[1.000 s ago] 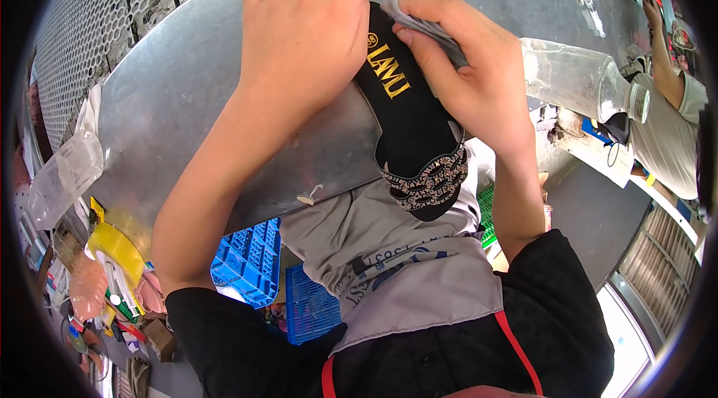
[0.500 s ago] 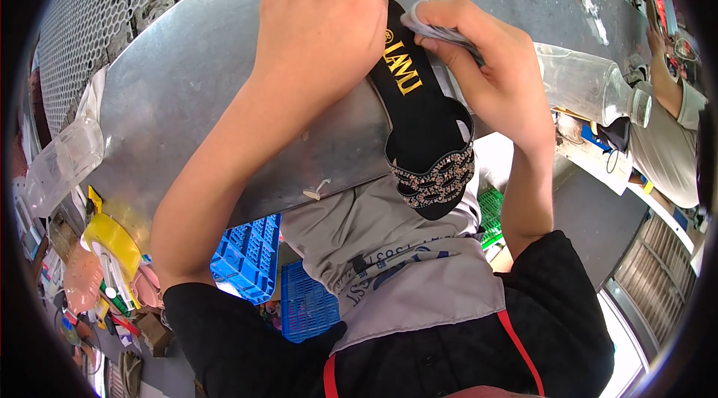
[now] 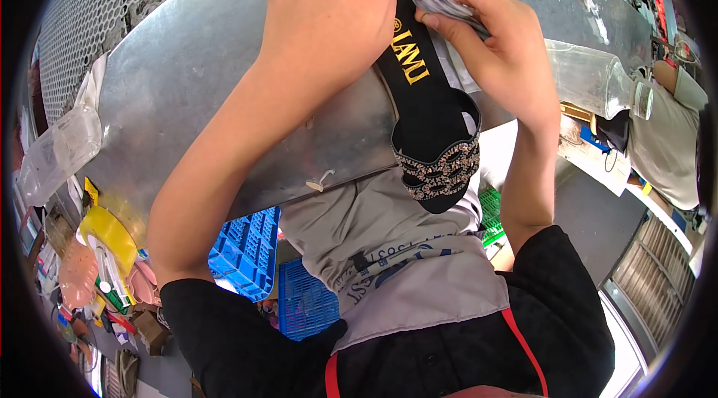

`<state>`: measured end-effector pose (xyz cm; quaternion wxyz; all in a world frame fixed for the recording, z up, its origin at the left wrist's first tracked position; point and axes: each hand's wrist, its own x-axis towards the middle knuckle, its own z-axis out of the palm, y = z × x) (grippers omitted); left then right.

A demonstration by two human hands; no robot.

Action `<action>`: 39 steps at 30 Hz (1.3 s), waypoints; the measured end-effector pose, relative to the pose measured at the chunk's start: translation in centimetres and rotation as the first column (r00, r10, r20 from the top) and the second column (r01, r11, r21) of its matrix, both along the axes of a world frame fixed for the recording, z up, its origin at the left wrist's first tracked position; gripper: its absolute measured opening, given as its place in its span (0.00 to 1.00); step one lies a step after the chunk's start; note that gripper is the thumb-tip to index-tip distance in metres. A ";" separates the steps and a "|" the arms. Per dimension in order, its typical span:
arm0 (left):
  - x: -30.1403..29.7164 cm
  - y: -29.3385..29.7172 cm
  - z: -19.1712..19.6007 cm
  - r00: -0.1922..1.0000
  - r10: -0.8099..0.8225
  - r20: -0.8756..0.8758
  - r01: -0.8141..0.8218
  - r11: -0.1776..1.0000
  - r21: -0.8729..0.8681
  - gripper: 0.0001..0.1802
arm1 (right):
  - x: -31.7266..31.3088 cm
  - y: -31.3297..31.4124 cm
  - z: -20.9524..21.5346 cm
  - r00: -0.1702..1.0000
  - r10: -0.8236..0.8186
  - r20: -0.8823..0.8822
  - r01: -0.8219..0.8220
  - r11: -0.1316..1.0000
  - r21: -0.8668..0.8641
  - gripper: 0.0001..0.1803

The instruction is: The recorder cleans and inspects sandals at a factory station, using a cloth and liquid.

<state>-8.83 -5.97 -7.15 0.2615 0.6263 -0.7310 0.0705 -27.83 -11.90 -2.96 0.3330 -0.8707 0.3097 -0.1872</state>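
A black slip-on sandal (image 3: pixel 430 125) with gold lettering on its insole and a cut-out strap covered in sparkling stones lies at the table's near edge, its toe reaching past that edge over my lap. My left hand (image 3: pixel 329 20) is at its heel end, back of the hand up; the thumb is hidden and the fingertips run out of the picture. Between thumb and bent fingers my right hand (image 3: pixel 501 47) pinches a folded grey cloth (image 3: pixel 443 3), just right of the heel end. Something pale and flat lies partly hidden beneath my right hand.
The metal table (image 3: pixel 187 91) carries a clear plastic bottle (image 3: pixel 587 76) on the right and a small whitish scrap (image 3: pixel 320 181) at the near edge. Blue crates (image 3: pixel 307 304) stand below. Clutter with a yellow piece (image 3: pixel 112 237) fills the left; another person (image 3: pixel 666 144) is at far right.
The sandal has shifted slightly to the right and away from me, and my left hand has moved with it. My right hand has gone up a little with the cloth still pinched.
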 end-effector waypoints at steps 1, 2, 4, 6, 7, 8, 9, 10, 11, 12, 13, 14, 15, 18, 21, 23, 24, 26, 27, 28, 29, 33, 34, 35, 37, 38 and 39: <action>0.2 0.3 0.1 1.000 0.008 0.003 -0.008 1.000 0.003 0.19 | 0.1 0.1 0.0 1.000 0.018 0.000 -0.018 1.000 -0.014 0.16; 0.2 0.3 0.0 1.000 -0.001 -0.001 0.001 1.000 0.000 0.19 | -0.1 0.1 0.0 1.000 0.023 0.001 -0.023 1.000 -0.016 0.16; 0.4 0.3 0.1 1.000 -0.006 -0.003 0.006 1.000 -0.005 0.19 | -0.5 0.0 0.0 1.000 0.017 0.017 -0.018 0.998 0.068 0.16; 0.3 0.3 0.2 1.000 0.000 0.003 0.000 1.000 0.002 0.19 | 0.3 -0.1 0.4 1.000 0.002 -0.015 -0.002 0.999 0.038 0.16; 0.2 0.3 0.1 1.000 -0.002 0.000 0.002 1.000 0.001 0.19 | 0.6 -0.2 0.6 0.999 -0.011 -0.043 0.012 1.000 0.011 0.17; 0.3 0.3 0.0 1.000 0.001 -0.004 -0.001 1.000 -0.007 0.19 | 0.6 -0.2 0.5 0.999 -0.012 -0.043 0.012 1.000 0.010 0.17; 0.3 0.3 0.0 1.000 0.003 -0.008 -0.003 1.000 -0.015 0.19 | 0.6 -0.1 0.3 1.000 0.005 -0.017 -0.005 1.000 -0.014 0.17; 0.3 0.3 0.0 1.000 0.002 -0.008 -0.002 1.000 -0.015 0.19 | 0.5 0.0 0.1 1.000 0.022 0.008 -0.022 0.999 -0.039 0.17; 0.3 0.3 0.0 1.000 0.003 -0.011 -0.003 1.000 -0.009 0.19 | 0.3 0.1 0.1 1.000 0.027 0.011 -0.027 0.999 -0.038 0.17; 0.3 0.3 0.0 1.000 0.003 -0.013 -0.003 1.000 -0.002 0.18 | 0.0 0.3 0.1 0.999 0.032 0.011 -0.032 0.999 0.009 0.17; 0.4 0.3 -0.1 1.000 0.009 -0.011 -0.009 1.000 -0.001 0.18 | -0.2 0.4 0.1 0.999 0.038 0.011 -0.038 0.998 0.056 0.17; 0.3 0.3 -0.1 1.000 0.005 -0.019 -0.005 1.000 -0.007 0.18 | -0.3 0.2 0.2 0.999 0.038 0.010 -0.038 0.998 0.054 0.17; 0.3 0.3 -0.1 1.000 0.002 -0.027 -0.002 1.000 -0.013 0.18 | -0.4 -0.1 0.2 1.000 0.030 -0.006 -0.030 0.999 0.023 0.17; 0.1 0.2 -0.3 1.000 0.014 -0.018 -0.015 0.999 -0.042 0.18 | 0.2 -0.4 0.2 1.000 0.031 0.003 -0.031 0.999 0.032 0.17; 0.2 0.2 -0.2 1.000 0.016 0.004 -0.016 0.999 -0.047 0.19 | 0.1 -0.4 0.2 0.999 0.032 0.026 -0.034 0.994 0.104 0.17; 0.3 0.4 -0.1 1.000 0.007 -0.024 -0.008 0.999 -0.034 0.19 | -0.4 -0.5 0.3 0.999 0.027 0.025 -0.030 0.991 0.133 0.17; 0.4 0.4 0.0 0.999 -0.003 -0.052 0.002 1.000 -0.022 0.19 | -0.8 -0.6 0.5 1.000 0.027 0.005 -0.027 0.987 0.161 0.17; 0.4 0.4 0.0 0.999 -0.003 -0.041 0.002 0.999 -0.034 0.19 | -1.1 -0.4 0.7 0.999 0.029 -0.017 -0.025 0.982 0.187 0.17; 0.3 0.4 0.0 1.000 -0.006 -0.031 0.005 0.999 -0.045 0.19 | -1.3 0.0 0.8 0.996 -0.059 0.073 0.042 0.974 0.223 0.17; 0.3 0.3 -0.1 0.999 -0.005 -0.032 0.003 0.999 -0.047 0.19 | -1.4 0.2 0.7 0.976 -0.149 0.159 0.103 0.959 0.265 0.17; 0.3 0.3 -0.1 0.999 -0.001 -0.034 0.000 0.999 -0.045 0.19 | -1.3 0.4 0.5 0.975 -0.153 0.159 0.107 0.958 0.264 0.17; 0.4 0.4 0.1 0.999 -0.010 -0.040 0.009 1.000 -0.023 0.19 | -0.5 1.0 -0.6 0.977 -0.162 0.140 0.147 0.983 0.107 0.16; 0.4 0.3 0.1 0.999 -0.012 -0.040 0.011 1.000 -0.024 0.19 | -0.3 1.1 -0.7 0.978 -0.143 0.154 0.129 0.987 0.096 0.16; 0.3 0.4 0.0 0.999 -0.008 -0.034 0.007 1.000 -0.028 0.19 | -0.1 1.1 -0.7 0.977 -0.144 0.154 0.131 0.987 0.096 0.16; 0.4 0.4 0.0 1.000 -0.005 -0.029 0.004 0.999 -0.032 0.18 | 0.2 1.3 -0.8 0.994 -0.096 0.051 0.102 0.988 -0.120 0.17; 0.4 0.4 0.1 1.000 -0.007 -0.017 0.006 1.000 -0.030 0.18 | 0.2 1.3 -0.6 0.994 -0.096 0.050 0.101 0.988 -0.121 0.17; 0.4 0.4 0.1 1.000 -0.008 -0.006 0.008 1.000 -0.029 0.18 | 0.3 1.4 -0.4 0.996 -0.085 0.019 0.087 0.982 -0.168 0.17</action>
